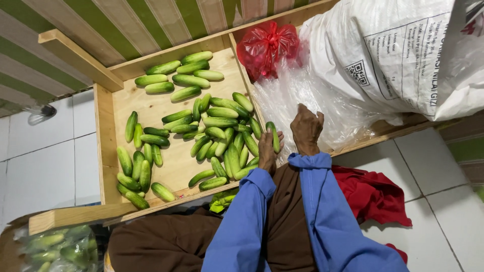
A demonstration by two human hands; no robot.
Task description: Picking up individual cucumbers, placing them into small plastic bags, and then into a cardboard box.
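Head view looks down on a shallow wooden tray [103, 151] that already carries many green cucumbers [214, 123], some in loose rows near its far and left edges, most heaped toward its right side. The left hand [267, 151] closes around one more cucumber [274, 137], held over the tray's right edge beside the heap. The right hand [306, 128], just right of the tray, has its fingers curled down into clear plastic bag [302, 95]; whether it grips anything there I cannot tell. Judging from the filled tray, much of the laying out looks done, though bare wood shows at the tray's centre left. How many cucumbers remain in the bag is hidden.
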